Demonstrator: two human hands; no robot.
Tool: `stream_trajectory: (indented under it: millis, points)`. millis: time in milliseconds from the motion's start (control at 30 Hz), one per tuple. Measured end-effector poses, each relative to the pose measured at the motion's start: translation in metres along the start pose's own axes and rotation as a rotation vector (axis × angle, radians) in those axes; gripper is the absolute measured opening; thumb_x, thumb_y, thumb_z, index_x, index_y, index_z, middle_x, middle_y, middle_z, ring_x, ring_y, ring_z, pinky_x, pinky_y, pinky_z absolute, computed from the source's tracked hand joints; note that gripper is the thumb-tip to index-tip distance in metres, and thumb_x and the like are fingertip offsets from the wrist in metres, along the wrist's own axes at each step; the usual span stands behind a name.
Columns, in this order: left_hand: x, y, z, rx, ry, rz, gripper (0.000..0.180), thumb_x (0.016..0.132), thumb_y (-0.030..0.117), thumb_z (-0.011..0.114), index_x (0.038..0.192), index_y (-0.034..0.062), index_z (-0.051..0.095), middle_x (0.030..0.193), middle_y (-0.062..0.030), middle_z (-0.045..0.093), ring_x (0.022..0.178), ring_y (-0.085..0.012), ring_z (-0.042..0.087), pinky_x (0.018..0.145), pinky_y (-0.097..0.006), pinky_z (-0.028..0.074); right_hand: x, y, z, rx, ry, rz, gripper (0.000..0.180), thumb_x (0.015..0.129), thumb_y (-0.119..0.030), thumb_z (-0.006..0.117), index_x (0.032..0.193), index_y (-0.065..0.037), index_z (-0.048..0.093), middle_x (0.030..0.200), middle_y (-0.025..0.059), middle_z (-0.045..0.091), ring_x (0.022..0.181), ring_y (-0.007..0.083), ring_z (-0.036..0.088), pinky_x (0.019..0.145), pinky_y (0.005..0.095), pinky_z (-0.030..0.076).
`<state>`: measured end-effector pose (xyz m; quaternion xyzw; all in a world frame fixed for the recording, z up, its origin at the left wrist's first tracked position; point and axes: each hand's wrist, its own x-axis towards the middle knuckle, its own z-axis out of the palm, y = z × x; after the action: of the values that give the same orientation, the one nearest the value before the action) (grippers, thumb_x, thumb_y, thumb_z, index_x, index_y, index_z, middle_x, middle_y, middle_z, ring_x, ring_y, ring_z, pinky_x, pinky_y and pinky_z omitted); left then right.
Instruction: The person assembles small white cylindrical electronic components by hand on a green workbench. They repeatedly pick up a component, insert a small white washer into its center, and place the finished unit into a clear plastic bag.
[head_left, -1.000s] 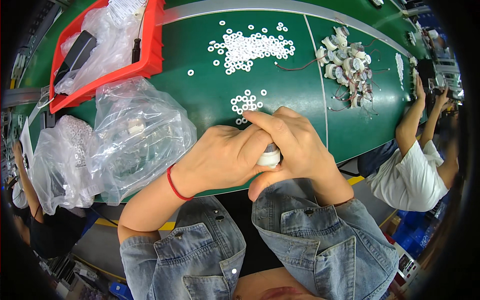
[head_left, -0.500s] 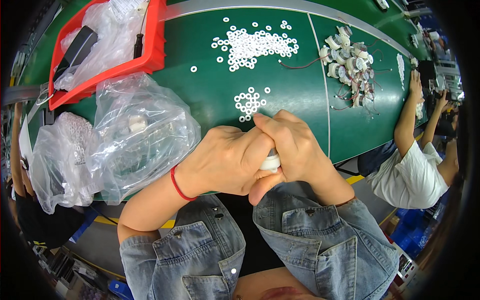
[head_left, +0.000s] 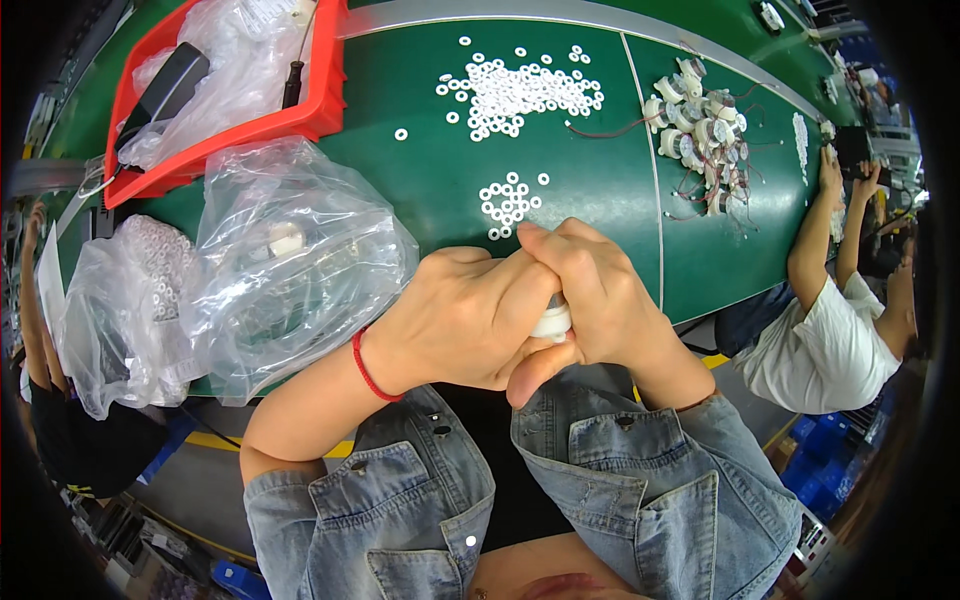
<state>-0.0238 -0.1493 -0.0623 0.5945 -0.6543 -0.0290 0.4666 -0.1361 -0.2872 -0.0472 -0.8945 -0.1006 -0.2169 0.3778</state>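
Observation:
Both hands are closed together around a small motor (head_left: 553, 322) with a white housing, just in front of the table's near edge. My left hand (head_left: 470, 315), with a red cord at its wrist, wraps it from the left. My right hand (head_left: 605, 290) presses over its top and right side, so most of the motor is hidden by fingers. Beyond the hands lies a small cluster of white ring washers (head_left: 508, 205), and farther back a larger pile of the same washers (head_left: 525, 92). A heap of motors with thin wires (head_left: 708, 130) sits to the right.
A red bin (head_left: 235, 142) with clear bags and a black-handled screwdriver (head_left: 293, 85) stands at the far left. Nearer are a clear plastic bag (head_left: 310, 300) and a bag of washers (head_left: 150, 290). Co-workers' arms (head_left: 815, 225) reach onto the green table (head_left: 420, 200) at right.
Both hands keep their grip on the motor, with little change in the fingers. The whole scene sits slightly farther right in the picture.

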Motion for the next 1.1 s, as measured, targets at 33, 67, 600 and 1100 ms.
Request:
stream_trajectory:
  millis: [33,67,600,1100]
  points:
    - [0.001,-0.001,0.0,-0.001,-0.003,0.006,0.042,0.077,0.033,0.074,0.092,0.0003,0.052,0.072,-0.0076,0.057,0.048,-0.0226,0.056,0.046,-0.032,0.045,0.0,0.0,-0.001,0.018,-0.003,0.007,0.106,0.051,-0.064,0.077,0.119,0.011,0.049,0.076,0.0117,0.06,0.064,0.0271,0.061,0.062,0.0344,0.046]
    - [0.001,-0.001,-0.001,-0.005,0.003,-0.005,0.041,0.078,0.032,0.074,0.093,0.0005,0.052,0.072,-0.0074,0.058,0.049,-0.0223,0.057,0.046,-0.032,0.045,0.002,-0.001,-0.001,0.044,-0.001,0.028,0.104,0.052,-0.062,0.079,0.121,0.01,0.049,0.078,0.0123,0.061,0.066,0.0278,0.062,0.064,0.0351,0.047]
    - [0.007,0.0,-0.002,-0.076,-0.021,-0.305,0.085,0.076,0.009,0.082,0.143,0.0033,0.03,0.074,-0.0055,0.063,0.053,-0.0119,0.058,0.05,-0.025,0.044,-0.014,0.01,-0.007,0.424,0.541,0.449,0.049,0.079,-0.009,0.078,0.12,0.001,0.054,0.104,0.0128,0.061,0.089,0.0211,0.062,0.082,0.0308,0.05]
    - [0.003,-0.006,0.001,-1.377,-0.085,-0.816,0.055,0.095,0.008,0.055,0.145,0.0066,0.033,0.117,-0.0097,0.052,0.105,-0.0198,0.057,0.093,-0.035,0.046,-0.047,0.108,-0.126,-0.85,0.643,0.844,0.036,0.087,-0.027,0.07,0.109,0.0,0.061,0.097,0.0173,0.066,0.092,0.0325,0.058,0.082,0.0416,0.047]
